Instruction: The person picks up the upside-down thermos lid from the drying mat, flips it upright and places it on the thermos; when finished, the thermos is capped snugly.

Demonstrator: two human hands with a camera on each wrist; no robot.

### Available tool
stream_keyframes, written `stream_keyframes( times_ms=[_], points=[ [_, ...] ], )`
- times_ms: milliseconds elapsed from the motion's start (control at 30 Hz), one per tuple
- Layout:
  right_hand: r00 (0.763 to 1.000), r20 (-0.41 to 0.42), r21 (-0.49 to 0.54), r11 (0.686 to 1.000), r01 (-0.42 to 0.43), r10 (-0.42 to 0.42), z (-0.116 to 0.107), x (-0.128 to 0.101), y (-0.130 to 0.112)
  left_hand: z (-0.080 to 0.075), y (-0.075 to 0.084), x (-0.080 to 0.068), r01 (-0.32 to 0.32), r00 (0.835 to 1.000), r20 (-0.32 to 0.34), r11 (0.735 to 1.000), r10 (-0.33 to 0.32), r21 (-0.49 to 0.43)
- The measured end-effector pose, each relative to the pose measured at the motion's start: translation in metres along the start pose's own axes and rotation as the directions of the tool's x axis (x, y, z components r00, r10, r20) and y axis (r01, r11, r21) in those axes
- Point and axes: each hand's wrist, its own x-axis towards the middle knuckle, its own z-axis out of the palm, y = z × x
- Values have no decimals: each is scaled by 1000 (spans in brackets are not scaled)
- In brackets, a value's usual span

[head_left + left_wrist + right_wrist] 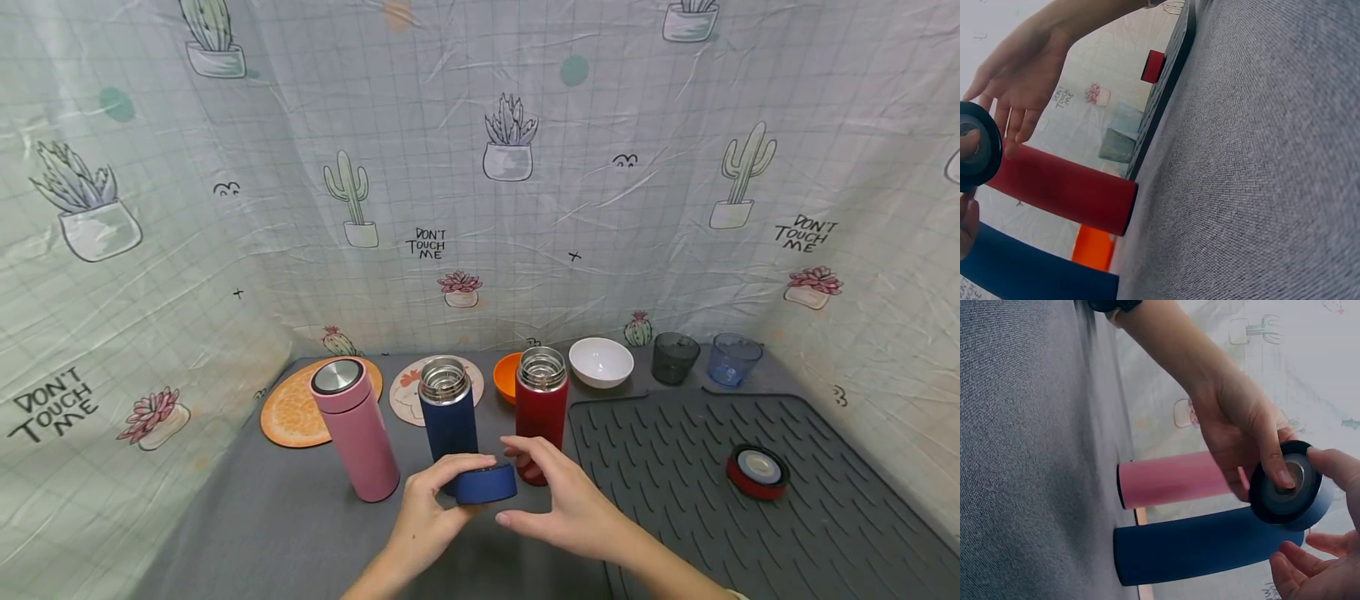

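My left hand grips a dark blue lid just above the table, in front of the open blue flask. In the right wrist view its thumb presses into the lid's inner face. My right hand hovers beside the lid with relaxed fingers, and one fingertip touches the rim. An open red flask stands right behind that hand. The pink flask at the left has its lid on. The left wrist view shows the lid, the right hand and the red flask.
A red lid lies on the grey ribbed mat at the right. Along the back stand an orange bowl, a white bowl, a dark cup and a blue cup. Two round coasters lie back left. Cloth walls enclose the table.
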Motion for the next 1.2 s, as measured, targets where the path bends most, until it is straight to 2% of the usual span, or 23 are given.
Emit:
stream_keyframes(
  times_ms=[67, 133, 200, 267, 367, 433, 500, 600, 667, 867, 933, 967, 1100, 1167, 1200],
  points=[
    [1000, 19, 57, 998, -26, 25, 0, 1, 1, -1, 8, 2, -135, 991, -21, 991, 135, -5],
    [997, 46, 125, 990, -68, 62, 0, 2, 2, -1, 14, 4, -247, 968, -36, 969, 247, 4],
    [993, 75, 197, 975, -101, 88, 1, 3, 2, -1, 17, 5, -329, 943, -46, 944, 329, 8],
    [990, 104, 263, 957, -121, 97, 2, 3, 2, 1, 15, 5, -410, 910, -55, 912, 411, 25],
    [989, 138, 348, 932, -102, 56, 4, 3, 2, 5, 7, 5, -502, 861, -61, 863, 504, 49],
    [988, 152, 389, 919, -70, 12, 5, 3, 2, 7, 0, 4, -535, 840, -58, 842, 539, 69],
    [987, 162, 426, 903, -56, -15, 7, 2, 1, 9, -5, 2, -555, 827, -54, 828, 560, 83],
    [986, 161, 452, 891, -37, -41, 7, 2, 1, 10, -9, 1, -560, 824, -48, 824, 565, 93],
    [987, 160, 461, 886, -54, -23, 8, 2, 1, 10, -10, 1, -562, 822, -44, 821, 568, 105],
    [991, 119, 477, 879, -3, -61, 8, 2, 2, 3, -15, 4, -591, 797, -16, 786, 604, 181],
    [992, 93, 484, 875, 30, -85, 8, 2, 3, -4, -16, 6, -587, 801, 8, 782, 599, 210],
    [992, 78, 486, 873, 46, -96, 8, 2, 3, -8, -16, 7, -575, 810, 23, 786, 586, 227],
    [995, 22, 468, 880, 77, -99, 7, 4, 3, -25, -14, 12, -472, 878, 70, 832, 474, 290],
    [996, 2, 468, 880, 80, -91, 6, 5, 2, -33, -14, 14, -428, 900, 59, 848, 432, 312],
    [997, -6, 470, 879, 76, -83, 6, 6, 0, -36, -13, 15, -412, 906, 42, 853, 421, 320]
  ],
)
